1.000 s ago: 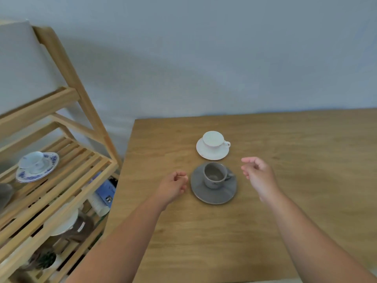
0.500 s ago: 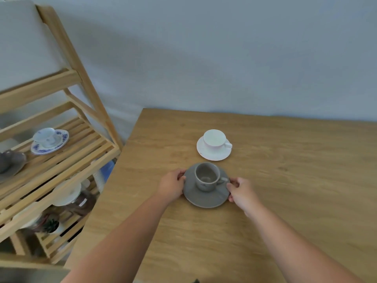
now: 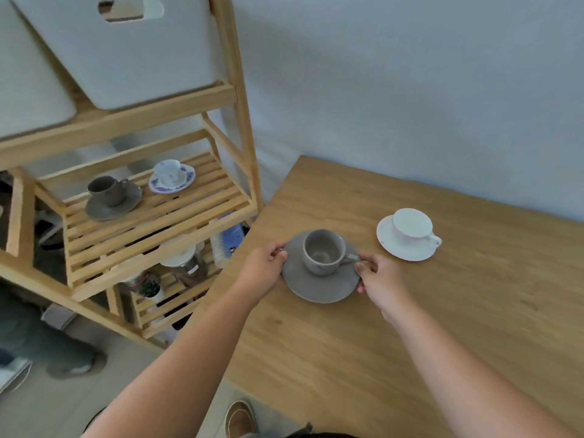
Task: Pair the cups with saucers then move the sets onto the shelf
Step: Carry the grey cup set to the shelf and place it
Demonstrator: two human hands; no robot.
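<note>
A grey cup (image 3: 322, 251) stands on a grey saucer (image 3: 319, 287) near the left edge of the wooden table (image 3: 442, 327). My left hand (image 3: 264, 271) grips the saucer's left rim and my right hand (image 3: 380, 279) grips its right rim. A white cup (image 3: 410, 222) on a white saucer (image 3: 407, 249) rests further right on the table. On the slatted wooden shelf (image 3: 151, 222) at the left stand a dark grey cup on its saucer (image 3: 112, 197) and a blue-patterned white cup on its saucer (image 3: 172, 177).
White storage bins (image 3: 126, 52) fill the shelf's top level. The lower level holds jars, a small plant (image 3: 150, 289) and a blue-labelled item (image 3: 230, 237). A grey wall runs behind. My shoe (image 3: 240, 418) and the floor show below.
Both hands have closed in on the grey saucer's rims from either side. The view has swung left, so the set sits nearer the table's left edge and the shelf shows more fully.
</note>
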